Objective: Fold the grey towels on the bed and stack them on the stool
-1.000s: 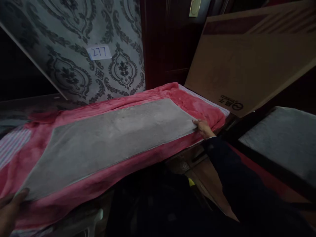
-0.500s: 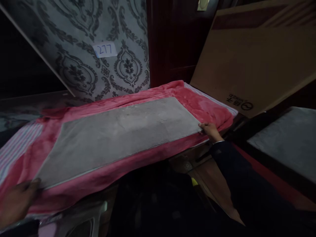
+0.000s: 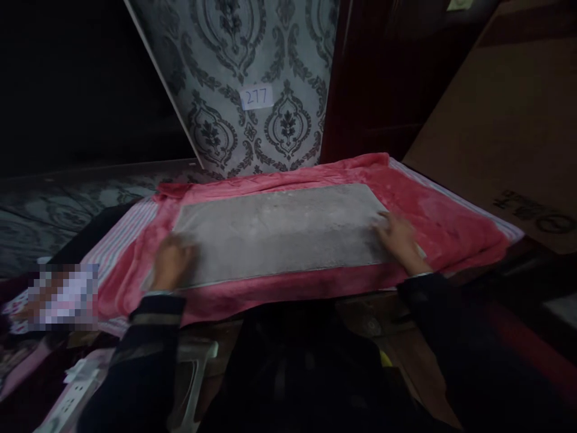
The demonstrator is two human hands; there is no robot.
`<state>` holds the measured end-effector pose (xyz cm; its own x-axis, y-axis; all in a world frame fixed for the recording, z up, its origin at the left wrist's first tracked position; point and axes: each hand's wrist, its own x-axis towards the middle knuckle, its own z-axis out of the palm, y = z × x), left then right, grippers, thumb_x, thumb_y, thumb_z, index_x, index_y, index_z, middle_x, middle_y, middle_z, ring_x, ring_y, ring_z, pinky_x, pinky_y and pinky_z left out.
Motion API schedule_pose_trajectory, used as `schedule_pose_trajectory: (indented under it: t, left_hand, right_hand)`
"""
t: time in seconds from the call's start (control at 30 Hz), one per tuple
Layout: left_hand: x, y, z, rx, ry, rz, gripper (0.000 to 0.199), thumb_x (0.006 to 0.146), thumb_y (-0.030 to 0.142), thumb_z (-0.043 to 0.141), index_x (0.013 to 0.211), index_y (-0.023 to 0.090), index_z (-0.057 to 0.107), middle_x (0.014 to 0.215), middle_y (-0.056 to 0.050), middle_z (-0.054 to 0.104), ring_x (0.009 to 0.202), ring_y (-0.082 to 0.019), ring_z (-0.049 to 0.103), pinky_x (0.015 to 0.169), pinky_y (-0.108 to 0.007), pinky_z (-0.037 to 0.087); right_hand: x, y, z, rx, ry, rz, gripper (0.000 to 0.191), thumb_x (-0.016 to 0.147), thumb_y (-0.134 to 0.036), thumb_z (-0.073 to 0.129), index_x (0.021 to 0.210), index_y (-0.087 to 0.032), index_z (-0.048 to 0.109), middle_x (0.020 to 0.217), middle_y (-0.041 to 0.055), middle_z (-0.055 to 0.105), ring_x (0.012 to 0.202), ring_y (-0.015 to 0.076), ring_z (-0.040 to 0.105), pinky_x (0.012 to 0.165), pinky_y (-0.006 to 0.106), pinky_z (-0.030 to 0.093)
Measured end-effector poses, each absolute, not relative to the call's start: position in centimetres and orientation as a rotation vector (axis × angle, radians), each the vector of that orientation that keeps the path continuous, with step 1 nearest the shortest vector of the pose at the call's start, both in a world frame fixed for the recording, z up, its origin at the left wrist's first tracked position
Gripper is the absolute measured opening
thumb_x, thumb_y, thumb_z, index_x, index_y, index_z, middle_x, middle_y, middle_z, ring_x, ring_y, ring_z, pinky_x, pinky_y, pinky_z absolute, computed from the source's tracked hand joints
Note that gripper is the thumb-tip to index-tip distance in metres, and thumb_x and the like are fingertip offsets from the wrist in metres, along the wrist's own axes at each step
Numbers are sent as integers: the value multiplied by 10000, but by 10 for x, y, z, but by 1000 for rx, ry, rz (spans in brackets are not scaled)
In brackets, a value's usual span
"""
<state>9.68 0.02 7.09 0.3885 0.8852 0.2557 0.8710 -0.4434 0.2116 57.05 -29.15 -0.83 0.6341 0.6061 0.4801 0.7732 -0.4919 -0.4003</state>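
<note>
While the cloth (image 3: pixel 283 234) lies on the blanket (image 3: pixel 455 222), smoothing seems in hand.
Left hand (image 3: pixel 172 263) and right hand (image 3: pixel 399 240) half-curl at its ends, grip unclear; next likely calls for even pressure.

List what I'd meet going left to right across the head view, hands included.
White power strip, left hand, paper label marked 277, right hand, cardboard.

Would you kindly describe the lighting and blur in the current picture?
Head view: dim, with the cardboard in shade; head view: left hand and right hand blurred over the gray sheet; head view: the number card sharper, its 277 legible.
</note>
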Motion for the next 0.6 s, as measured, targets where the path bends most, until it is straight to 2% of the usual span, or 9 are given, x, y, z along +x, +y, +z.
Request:
schedule_pose_trajectory:
  t: [0.07, 0.13, 0.2, 0.37, 0.6]
  left_hand:
    - [147, -5, 59, 2768, 1388, 375, 520, 943, 369, 462, 1352, 52, 515, 1480, -227, 479, 1421, -320, 390, 1132, -455, 363]
    - [191, -15, 43, 2900, 1151, 287, 596, 951, 423, 452, 1469, 128, 421, 1609, -178, 316, 1498, -321, 257, 1193, -516, 254]
    - [219, -27, 26, 2931, 1045, 136, 636, 959, 480, 425, 1518, 179, 370, 1638, -149, 260, 1516, -329, 207, 1193, -572, 220]
    - [226, -38, -2, 2946, 1041, 35, 662, 977, 532, 351, 1560, 219, 315, 1653, -118, 223, 1526, -325, 175, 1198, -603, 178]
    - [206, -43, -3, 2948, 1067, 21, 653, 974, 557, 353, 1555, 260, 333, 1647, -110, 244, 1524, -322, 187, 1194, -608, 185]
  right_hand:
    - [526, -243, 1, -2235, -1337, -312, 533, 931, -412, 484, 1380, -132, 549, 1414, 203, 546, 1309, 328, 483, 1069, 512, 395]
    - [484, -208, 1, -2257, -1544, -251, 561, 961, -457, 443, 1463, -209, 480, 1539, 149, 431, 1406, 345, 378, 1105, 570, 340]
    - [455, -190, -7, -2296, -1697, -191, 565, 981, -496, 401, 1500, -276, 434, 1591, 98, 365, 1450, 351, 310, 1116, 608, 306]
    - [443, -190, -28, -2371, -1829, -129, 586, 1008, -516, 299, 1537, -278, 381, 1614, 86, 319, 1473, 347, 276, 1128, 618, 286]
    - [456, -213, -39, -2216, -1974, -122, 559, 1013, -519, 292, 1543, -350, 355, 1621, 47, 307, 1492, 304, 253, 1159, 576, 270]
